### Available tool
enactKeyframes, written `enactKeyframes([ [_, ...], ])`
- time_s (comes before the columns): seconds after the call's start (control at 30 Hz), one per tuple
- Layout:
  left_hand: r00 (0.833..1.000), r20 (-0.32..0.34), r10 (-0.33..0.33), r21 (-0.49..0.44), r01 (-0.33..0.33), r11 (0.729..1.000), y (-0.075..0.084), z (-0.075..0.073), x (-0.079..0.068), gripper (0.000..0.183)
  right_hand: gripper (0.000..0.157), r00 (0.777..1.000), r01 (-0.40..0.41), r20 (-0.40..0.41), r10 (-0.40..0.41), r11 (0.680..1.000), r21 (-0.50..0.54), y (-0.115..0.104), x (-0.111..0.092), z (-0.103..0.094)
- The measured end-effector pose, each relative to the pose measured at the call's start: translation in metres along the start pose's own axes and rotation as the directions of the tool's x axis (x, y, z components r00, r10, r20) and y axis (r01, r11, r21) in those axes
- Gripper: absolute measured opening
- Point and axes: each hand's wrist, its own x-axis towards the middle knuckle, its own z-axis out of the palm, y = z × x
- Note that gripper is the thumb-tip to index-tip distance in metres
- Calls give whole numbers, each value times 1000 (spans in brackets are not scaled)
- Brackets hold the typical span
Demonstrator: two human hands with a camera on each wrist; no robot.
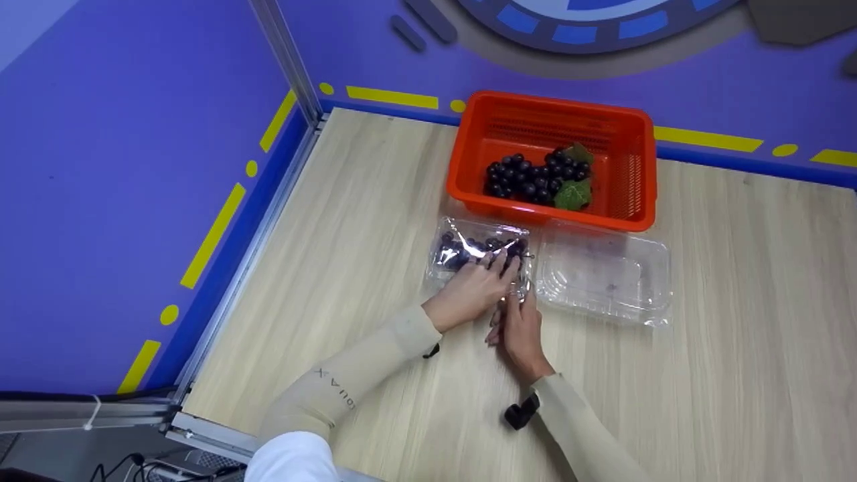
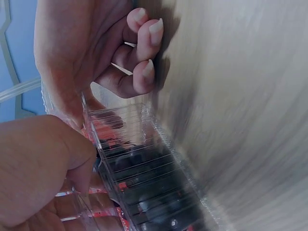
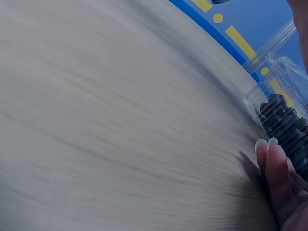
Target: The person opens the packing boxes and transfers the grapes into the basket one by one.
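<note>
A clear plastic clamshell box [image 1: 438,271] lies unfolded, its left half holding dark grapes [image 1: 457,253] under shiny clear plastic. My left hand [image 1: 472,291] reaches over the grapes with fingers spread and fairly straight, touching the plastic. In the left wrist view, its thumb [image 2: 82,178] bends down at the box's rim. My right hand [image 1: 522,331] pinches the front right corner of the grape-filled half between thumb and forefinger. The other fingers of that hand [image 2: 147,77] are curled outside the ribbed wall, close over the table. The box's empty lid half [image 1: 602,274] lies flat to the right.
Behind the box stands an orange-red basket [image 1: 462,167] with more dark grapes [image 1: 529,179] and green leaves [image 1: 574,195]. The wooden table [image 1: 321,268] meets a blue-purple wall [image 1: 140,201] along its left and back sides. A metal frame edges the left.
</note>
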Motion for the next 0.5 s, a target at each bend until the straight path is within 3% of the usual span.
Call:
enactKeyframes([
  [0.2,1000,10,5,-5,-5,1000,-3,-1,0,50,27,1000,15,-22,-15,1000,17,14,7,0],
  [0.5,1000,-10,8,-6,-8,1000,-6,0,3,41,22,998,41,-50,-42,999,-26,16,6,1],
])
